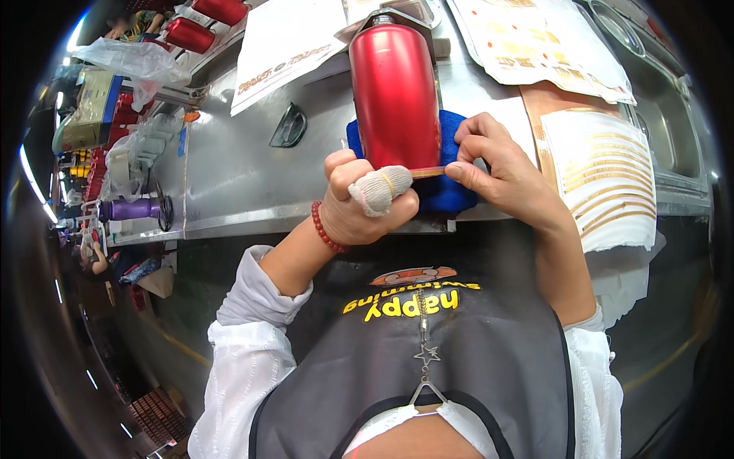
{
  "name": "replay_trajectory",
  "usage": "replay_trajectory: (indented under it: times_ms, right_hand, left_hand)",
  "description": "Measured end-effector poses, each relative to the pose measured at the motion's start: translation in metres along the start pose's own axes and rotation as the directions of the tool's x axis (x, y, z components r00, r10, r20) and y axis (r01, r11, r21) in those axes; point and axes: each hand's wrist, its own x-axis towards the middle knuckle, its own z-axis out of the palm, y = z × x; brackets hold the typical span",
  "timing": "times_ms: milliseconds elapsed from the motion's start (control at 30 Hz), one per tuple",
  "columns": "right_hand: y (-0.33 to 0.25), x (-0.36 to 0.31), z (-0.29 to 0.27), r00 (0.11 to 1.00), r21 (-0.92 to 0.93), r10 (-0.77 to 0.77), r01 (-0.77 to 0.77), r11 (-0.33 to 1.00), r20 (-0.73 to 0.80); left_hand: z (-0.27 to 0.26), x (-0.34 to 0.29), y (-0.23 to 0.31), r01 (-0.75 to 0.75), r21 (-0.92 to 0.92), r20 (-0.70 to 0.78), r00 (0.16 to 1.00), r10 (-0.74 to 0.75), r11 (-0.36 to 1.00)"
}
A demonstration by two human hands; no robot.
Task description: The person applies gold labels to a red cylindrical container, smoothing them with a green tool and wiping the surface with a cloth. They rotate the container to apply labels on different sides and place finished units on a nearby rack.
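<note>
A red metal bottle (394,92) lies on its side with its neck away from me and its base toward me. A blue cloth (451,195) is under it. At the base edge, a thin gold-brown strip (428,173) runs along the rim. My left hand (363,191) is closed around the left of the base, its thumb wrapped in a pale cloth finger cover (380,190) and pressed at the strip. My right hand (501,164) pinches the strip's right end between thumb and forefinger. The left fingertips are partly hidden.
To the right, a white sheet of curved gold strips (608,180) lies at the metal table's (229,183) edge, near a sink (669,122). Another printed sheet (535,38) is behind it. At left are a dark clear-edged piece (289,126), a white paper (279,53) and a purple bottle (134,209).
</note>
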Motion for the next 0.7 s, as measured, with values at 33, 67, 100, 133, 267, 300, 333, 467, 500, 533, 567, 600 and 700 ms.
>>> replay_trajectory:
  times_ms: [33, 67, 100, 133, 267, 300, 333, 467, 500, 533, 567, 600, 700]
  right_hand:
    - [0.000, 0.001, 0.000, 1.000, -0.014, -0.009, 0.009, 1.000, 0.004]
    - [0.000, -0.001, 0.000, 1.000, -0.021, 0.007, -0.007, 1.000, -0.005]
    - [-0.001, -0.002, -0.001, 1.000, -0.029, 0.018, -0.019, 0.999, -0.011]
    - [-0.001, -0.002, -0.001, 0.999, -0.037, 0.029, -0.029, 0.999, -0.016]
    - [0.000, -0.002, 0.000, 0.999, -0.018, 0.018, -0.019, 1.000, -0.037]
    - [0.001, -0.001, 0.001, 0.999, -0.017, 0.015, -0.016, 1.000, -0.042]
    - [0.001, -0.001, 0.001, 0.999, -0.016, 0.011, -0.012, 1.000, -0.047]
    - [0.006, -0.007, 0.001, 0.995, -0.040, 0.028, -0.032, 0.999, -0.100]
    - [0.006, -0.009, 0.002, 0.993, -0.058, 0.001, -0.008, 0.998, -0.122]
    - [0.005, -0.011, 0.002, 0.989, -0.076, -0.026, 0.015, 0.997, -0.144]
    - [-0.001, -0.014, 0.004, 0.984, -0.083, -0.044, 0.030, 0.996, -0.171]
    - [-0.012, -0.015, 0.006, 0.979, -0.089, -0.063, 0.046, 0.995, -0.195]
    - [-0.020, -0.020, 0.019, 0.953, -0.182, -0.173, 0.130, 0.975, -0.249]
  left_hand:
    - [-0.001, 0.000, 0.000, -0.001, -0.009, 0.012, 1.000, 0.001, 1.000]
    - [-0.001, 0.000, 0.000, -0.002, -0.017, 0.025, 1.000, 0.002, 1.000]
    - [0.001, 0.010, -0.001, -0.035, -0.023, -0.015, 0.999, 0.035, 0.999]
    - [0.001, 0.011, -0.002, -0.040, -0.034, 0.012, 0.999, 0.040, 0.999]
    - [-0.001, 0.021, -0.003, -0.111, -0.061, 0.080, 0.990, 0.116, 0.992]
    - [0.000, 0.024, 0.000, -0.124, -0.051, 0.094, 0.987, 0.128, 0.991]
    - [0.000, 0.026, 0.001, -0.137, -0.041, 0.108, 0.984, 0.141, 0.990]
    - [-0.005, 0.044, 0.010, -0.048, 0.044, 0.204, 0.978, 0.038, 0.998]
    - [-0.006, 0.046, 0.009, 0.020, 0.001, 0.172, 0.985, -0.020, 1.000]
    - [-0.007, 0.043, 0.007, 0.098, -0.053, 0.147, 0.985, -0.089, 0.994]
    - [-0.008, 0.035, 0.004, 0.173, -0.109, 0.126, 0.979, -0.159, 0.979]
    - [-0.008, 0.025, 0.001, 0.248, -0.164, 0.110, 0.966, -0.233, 0.955]
    - [-0.005, -0.002, 0.004, 0.355, -0.304, -0.017, 0.926, -0.377, 0.884]
